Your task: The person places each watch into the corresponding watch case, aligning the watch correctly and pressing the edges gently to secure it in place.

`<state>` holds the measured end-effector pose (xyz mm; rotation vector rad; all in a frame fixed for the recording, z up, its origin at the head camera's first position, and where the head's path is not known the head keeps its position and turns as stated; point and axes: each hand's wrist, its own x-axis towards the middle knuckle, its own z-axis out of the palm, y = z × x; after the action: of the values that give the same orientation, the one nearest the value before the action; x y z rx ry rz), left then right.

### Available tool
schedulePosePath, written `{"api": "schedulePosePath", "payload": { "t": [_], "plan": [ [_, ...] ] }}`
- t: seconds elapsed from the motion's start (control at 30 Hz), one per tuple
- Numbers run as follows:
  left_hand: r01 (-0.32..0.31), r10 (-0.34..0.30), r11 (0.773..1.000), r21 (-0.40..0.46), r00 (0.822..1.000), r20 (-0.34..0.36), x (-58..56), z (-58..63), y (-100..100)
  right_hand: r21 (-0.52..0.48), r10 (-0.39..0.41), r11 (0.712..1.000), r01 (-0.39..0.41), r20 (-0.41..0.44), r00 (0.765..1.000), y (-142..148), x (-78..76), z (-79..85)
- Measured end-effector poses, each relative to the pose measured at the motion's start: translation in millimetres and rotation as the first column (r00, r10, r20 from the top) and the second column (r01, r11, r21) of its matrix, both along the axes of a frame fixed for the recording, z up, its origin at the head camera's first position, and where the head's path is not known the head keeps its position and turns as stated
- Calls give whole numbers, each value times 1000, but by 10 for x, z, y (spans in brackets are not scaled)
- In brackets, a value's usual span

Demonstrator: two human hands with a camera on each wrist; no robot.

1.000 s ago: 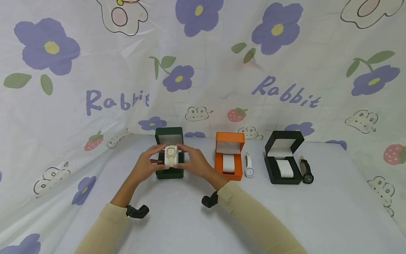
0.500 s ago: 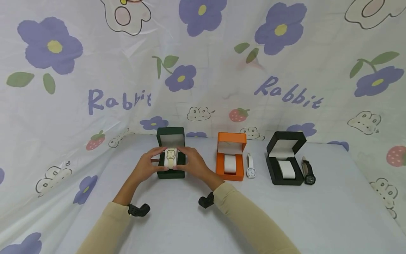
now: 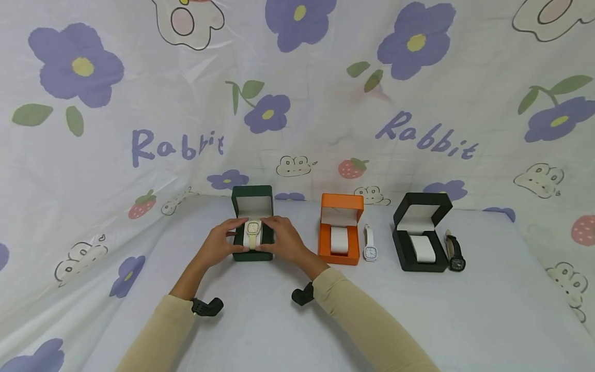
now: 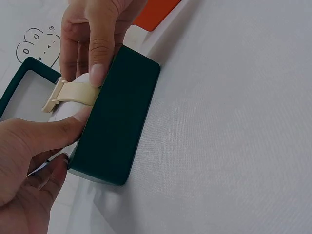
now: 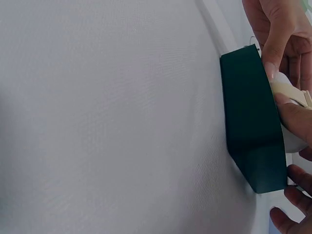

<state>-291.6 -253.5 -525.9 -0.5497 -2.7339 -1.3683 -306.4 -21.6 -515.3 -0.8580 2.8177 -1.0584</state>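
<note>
At 7 o'clock in the head view (12 o'clock = far edge), the left sleeve (image 3: 155,331), beige, ends at the left wrist unit (image 3: 207,307), black. The left hand (image 3: 218,245) points toward 1 o'clock and grips the white cushion (image 4: 68,111) at its 9 o'clock side, thumb on the near face. The cream watch (image 3: 253,230) wraps the white cushion, dial toward the head camera, strap running to 6 o'clock. Both sit at the mouth of the green box (image 3: 252,257), which stands open with its lid raised at 12 o'clock. The front wall hides the cushion's base; seating depth cannot be read. The right hand (image 3: 285,240) grips the same cushion at its 3 o'clock side, thumb beside the strap. The right wrist unit (image 3: 303,294), black, and the right sleeve (image 3: 372,324), beige, follow toward 5 o'clock.

The orange box (image 3: 338,260) stands open at 3 o'clock from the green box, holding a second white cushion (image 3: 339,240). The white watch (image 3: 369,245) lies just beside it at 3 o'clock, dial at its 6 o'clock end. Next, the black box (image 3: 424,267) stands open, slightly turned, holding a third white cushion (image 3: 423,249). The black watch (image 3: 455,253) lies just beside its 3 o'clock side. The boxes rest on the white counter (image 3: 279,330); a flower-printed cloth (image 3: 176,98) hangs at 12 o'clock.
</note>
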Motion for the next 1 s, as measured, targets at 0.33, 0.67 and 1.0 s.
{"api": "schedulePosePath", "payload": {
  "t": [0.33, 0.67, 1.0],
  "plan": [
    [1, -2, 998, -68, 1000, -16, -35, 44, 26, 26, -17, 1000, 17, 11, 1000, -21, -31, 14],
    [4, -3, 989, -147, 1000, 6, -73, 70, 61, 95, -3, 996, 1, 15, 1000, -23, -61, 28],
    [-20, 19, 994, -104, 1000, -14, 52, 19, 46, 6, -31, 1000, 31, -13, 999, 39, -1, 138]
  ]
}}
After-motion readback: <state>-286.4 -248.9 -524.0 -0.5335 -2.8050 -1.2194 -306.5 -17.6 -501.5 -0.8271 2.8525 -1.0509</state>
